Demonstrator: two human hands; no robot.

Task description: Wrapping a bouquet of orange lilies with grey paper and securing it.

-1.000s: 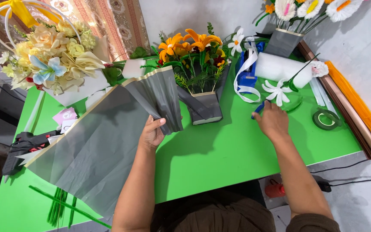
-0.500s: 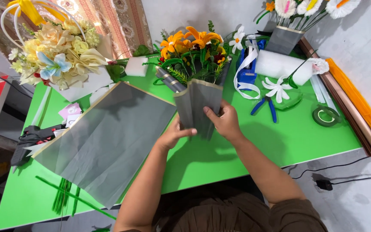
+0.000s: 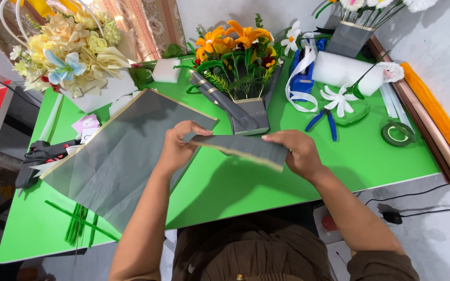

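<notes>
Both hands hold a pleated, folded strip of grey wrapping paper (image 3: 243, 147) level above the green table (image 3: 225, 192). My left hand (image 3: 175, 145) pinches its left end and my right hand (image 3: 298, 151) grips its right end. A large flat sheet of the same grey paper (image 3: 121, 156) lies on the table just left of my left hand. Behind the strip stands a bouquet of orange artificial lilies (image 3: 235, 44) in a grey wrap (image 3: 251, 114).
A cream flower basket (image 3: 74, 47) sits at the back left, with a black glue gun (image 3: 42, 156) below it. Green stems (image 3: 79, 224) lie near the front left. Blue pliers (image 3: 326, 122), a green tape roll (image 3: 398, 133), a white roll (image 3: 347, 73) and orange strips (image 3: 436, 106) fill the right side.
The folded grey strip has turned from upright to lying flat between both hands. My right hand, earlier by the pliers, now grips its right end.
</notes>
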